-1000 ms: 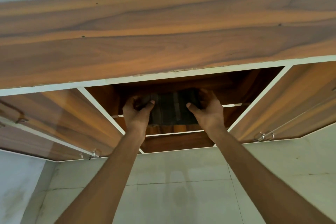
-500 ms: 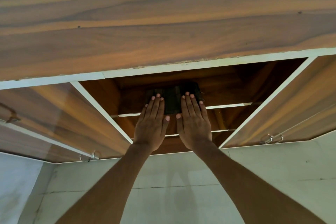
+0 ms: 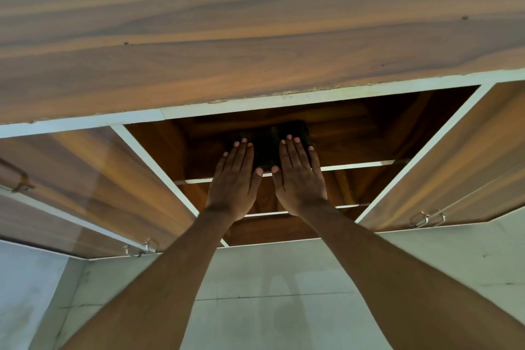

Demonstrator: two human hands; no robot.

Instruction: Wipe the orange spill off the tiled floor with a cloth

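Note:
A dark folded cloth (image 3: 268, 145) lies on the upper shelf (image 3: 355, 165) inside an open wooden wall cabinet. My left hand (image 3: 234, 182) and my right hand (image 3: 298, 176) are raised side by side, palms flat, fingers straight and close together. Their fingertips rest against the cloth's near side, one hand at each end. Neither hand grips the cloth. The orange spill and the tiled floor are out of view.
The left cabinet door (image 3: 93, 187) and the right door (image 3: 460, 162) stand swung open on either side of my arms, each with a metal handle (image 3: 426, 219). A long wooden panel (image 3: 255, 45) spans above. A pale tiled wall (image 3: 270, 287) lies below the cabinet.
My hands let go of the cloth's ends and flattened against its front. The cloth has slid further back on the shelf.

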